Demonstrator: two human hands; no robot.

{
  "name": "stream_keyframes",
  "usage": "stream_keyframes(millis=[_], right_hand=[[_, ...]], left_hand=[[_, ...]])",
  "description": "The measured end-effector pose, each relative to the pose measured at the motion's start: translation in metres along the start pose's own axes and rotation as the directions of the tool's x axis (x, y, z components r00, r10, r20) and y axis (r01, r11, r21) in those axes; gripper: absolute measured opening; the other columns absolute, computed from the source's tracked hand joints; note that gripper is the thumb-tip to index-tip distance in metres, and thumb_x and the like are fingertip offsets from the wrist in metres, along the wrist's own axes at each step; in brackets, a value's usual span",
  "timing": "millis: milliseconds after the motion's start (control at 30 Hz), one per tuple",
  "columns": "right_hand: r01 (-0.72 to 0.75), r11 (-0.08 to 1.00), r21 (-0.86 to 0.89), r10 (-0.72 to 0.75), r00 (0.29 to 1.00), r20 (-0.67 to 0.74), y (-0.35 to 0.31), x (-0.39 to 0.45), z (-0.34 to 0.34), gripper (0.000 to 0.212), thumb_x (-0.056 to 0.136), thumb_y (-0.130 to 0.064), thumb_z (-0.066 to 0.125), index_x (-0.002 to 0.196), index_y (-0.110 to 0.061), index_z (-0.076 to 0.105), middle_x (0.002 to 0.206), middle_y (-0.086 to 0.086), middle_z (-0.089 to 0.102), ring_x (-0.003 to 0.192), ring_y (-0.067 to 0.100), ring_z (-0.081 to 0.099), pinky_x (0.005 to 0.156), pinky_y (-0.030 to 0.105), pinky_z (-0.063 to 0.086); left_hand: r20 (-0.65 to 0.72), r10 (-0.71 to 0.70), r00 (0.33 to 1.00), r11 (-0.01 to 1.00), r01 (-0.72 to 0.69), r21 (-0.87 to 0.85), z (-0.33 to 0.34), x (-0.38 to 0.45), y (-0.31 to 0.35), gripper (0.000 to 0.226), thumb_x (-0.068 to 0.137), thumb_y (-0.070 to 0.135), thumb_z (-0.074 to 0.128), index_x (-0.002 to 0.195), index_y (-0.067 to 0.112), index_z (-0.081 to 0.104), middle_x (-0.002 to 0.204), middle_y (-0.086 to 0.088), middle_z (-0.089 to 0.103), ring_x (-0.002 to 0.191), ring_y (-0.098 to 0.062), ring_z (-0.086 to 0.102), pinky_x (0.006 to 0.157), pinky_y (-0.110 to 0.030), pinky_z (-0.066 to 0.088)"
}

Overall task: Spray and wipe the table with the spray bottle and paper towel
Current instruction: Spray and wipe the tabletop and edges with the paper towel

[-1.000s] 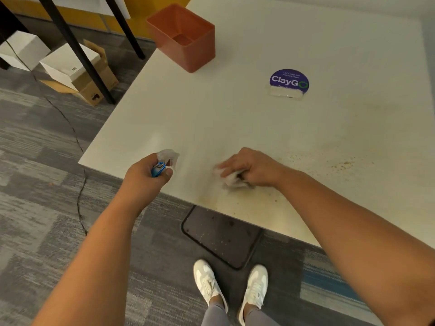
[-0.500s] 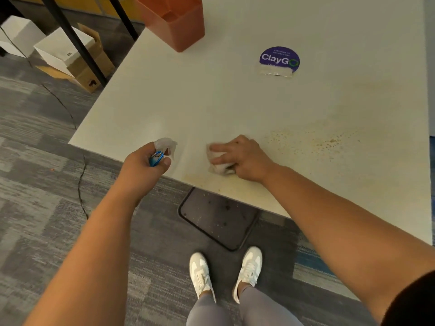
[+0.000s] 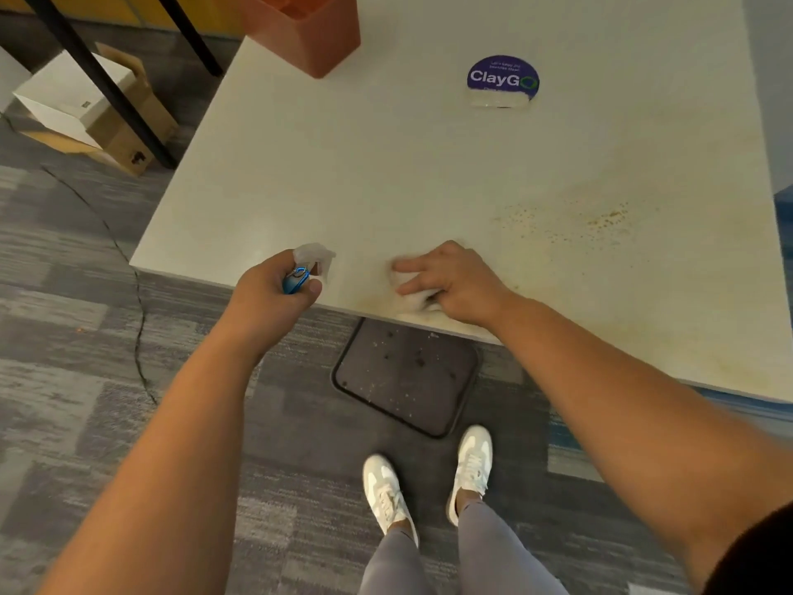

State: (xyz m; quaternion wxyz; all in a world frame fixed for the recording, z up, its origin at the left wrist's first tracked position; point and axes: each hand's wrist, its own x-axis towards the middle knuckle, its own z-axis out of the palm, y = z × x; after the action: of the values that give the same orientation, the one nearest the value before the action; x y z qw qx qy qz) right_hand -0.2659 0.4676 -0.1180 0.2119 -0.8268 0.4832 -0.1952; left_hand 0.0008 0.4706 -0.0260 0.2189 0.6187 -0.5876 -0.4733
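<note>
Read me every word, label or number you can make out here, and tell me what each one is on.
"ClayGO": large white letters on the round purple sticker stuck to the table.
Small lines above "ClayGO" on the same sticker: too small and blurred to read.
Dark label on the white box on the floor: too small to read.
Dark mark on the brown cardboard box: unreadable.

An orange plastic square bin point(image 3: 307, 30) sits at twelve o'clock, with a round purple "ClayGo" sticker point(image 3: 503, 78) at one o'clock. Stacked white and brown cardboard boxes point(image 3: 92, 111) lie at ten o'clock. A dark floor hatch point(image 3: 405, 375) lies at centre, white sneakers point(image 3: 429, 480) at six.
</note>
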Motion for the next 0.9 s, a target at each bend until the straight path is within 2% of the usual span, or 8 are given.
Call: stream_keyframes(millis=[133, 267, 500, 633, 700, 767, 833, 900], right_hand=[[0.028, 0.997, 0.078, -0.035, 0.996, 0.085, -0.016, -0.024, -0.005, 0.033, 0.066, -0.011, 0.081, 0.094, -0.027, 0.075, 0.115, -0.003, 0.067, 0.086, 0.029, 0.063, 0.076, 0.045, 0.051], [-0.065, 0.986, 0.153, 0.074, 0.996, -0.054, -0.018, 0.006, -0.020, 0.028, 0.068, -0.009, 0.068, 0.095, -0.009, 0.074, 0.116, 0.014, 0.065, 0.098, 0.024, 0.065, 0.088, 0.041, 0.051], [-0.059, 0.998, 0.001, 0.059, 0.997, -0.040, -0.024, 0.018, 0.018, 0.041, 0.065, 0.000, 0.078, 0.096, -0.026, 0.075, 0.120, -0.004, 0.065, 0.098, 0.025, 0.059, 0.076, 0.042, 0.051], [-0.031, 0.995, 0.095, 0.023, 0.997, 0.077, -0.038, -0.018, 0.008, 0.036, 0.065, -0.007, 0.081, 0.095, -0.026, 0.075, 0.117, -0.005, 0.066, 0.096, -0.002, 0.040, 0.077, 0.028, 0.039], [-0.049, 0.983, 0.179, 0.031, 0.994, 0.106, -0.037, -0.020, 0.001, 0.035, 0.066, -0.003, 0.080, 0.095, -0.021, 0.075, 0.116, -0.002, 0.067, 0.092, -0.007, 0.043, 0.081, 0.027, 0.041], [-0.086, 0.979, 0.186, 0.073, 0.995, 0.075, -0.035, -0.009, -0.003, 0.032, 0.070, -0.007, 0.079, 0.098, -0.021, 0.074, 0.118, -0.002, 0.065, 0.095, -0.001, 0.053, 0.084, 0.033, 0.047], [-0.100, 0.992, 0.082, 0.100, 0.995, 0.000, -0.031, 0.006, 0.000, 0.037, 0.071, -0.002, 0.075, 0.100, -0.024, 0.074, 0.122, -0.003, 0.063, 0.100, 0.016, 0.056, 0.083, 0.044, 0.048], [-0.101, 0.995, -0.011, 0.101, 0.995, -0.020, -0.031, 0.016, 0.008, 0.044, 0.071, 0.001, 0.068, 0.103, -0.029, 0.072, 0.127, -0.007, 0.060, 0.101, 0.027, 0.055, 0.079, 0.046, 0.047]], left_hand=[[0.020, 0.018, 1.000, 1.000, -0.018, 0.014, -0.009, 0.000, -0.005, 0.030, 0.094, 0.013, 0.059, 0.112, 0.036, 0.065, 0.105, 0.021, 0.060, 0.097, 0.000, 0.058, 0.077, -0.016, 0.044], [0.016, 0.021, 1.000, 1.000, -0.022, 0.018, -0.015, 0.000, -0.007, 0.028, 0.095, 0.014, 0.060, 0.114, 0.034, 0.063, 0.101, 0.020, 0.058, 0.093, 0.003, 0.057, 0.074, -0.016, 0.042], [0.024, 0.020, 1.000, 0.999, -0.020, 0.025, -0.019, 0.002, -0.017, 0.030, 0.095, 0.012, 0.060, 0.118, 0.031, 0.062, 0.104, 0.010, 0.060, 0.093, -0.002, 0.058, 0.076, -0.018, 0.041], [0.037, 0.028, 0.999, 1.000, -0.028, -0.002, -0.018, 0.001, -0.015, 0.034, 0.095, 0.011, 0.060, 0.104, 0.044, 0.060, 0.101, 0.024, 0.057, 0.092, 0.005, 0.056, 0.073, -0.014, 0.040], [0.043, 0.033, 0.999, 0.999, -0.033, 0.003, -0.017, 0.002, -0.013, 0.036, 0.095, 0.012, 0.060, 0.101, 0.048, 0.059, 0.101, 0.025, 0.056, 0.092, 0.006, 0.056, 0.073, -0.013, 0.040], [0.039, 0.030, 0.999, 1.000, -0.031, 0.005, -0.017, 0.004, -0.013, 0.032, 0.095, 0.013, 0.061, 0.107, 0.042, 0.061, 0.101, 0.022, 0.058, 0.093, 0.005, 0.056, 0.074, -0.014, 0.040], [0.029, 0.026, 0.999, 1.000, -0.027, 0.005, -0.018, 0.006, -0.014, 0.030, 0.095, 0.013, 0.061, 0.111, 0.038, 0.061, 0.100, 0.020, 0.058, 0.092, 0.005, 0.056, 0.072, -0.013, 0.040], [0.024, 0.030, 0.999, 0.999, -0.030, 0.018, -0.021, 0.006, -0.014, 0.031, 0.095, 0.013, 0.060, 0.108, 0.041, 0.061, 0.101, 0.020, 0.058, 0.091, 0.005, 0.056, 0.071, -0.011, 0.040]])
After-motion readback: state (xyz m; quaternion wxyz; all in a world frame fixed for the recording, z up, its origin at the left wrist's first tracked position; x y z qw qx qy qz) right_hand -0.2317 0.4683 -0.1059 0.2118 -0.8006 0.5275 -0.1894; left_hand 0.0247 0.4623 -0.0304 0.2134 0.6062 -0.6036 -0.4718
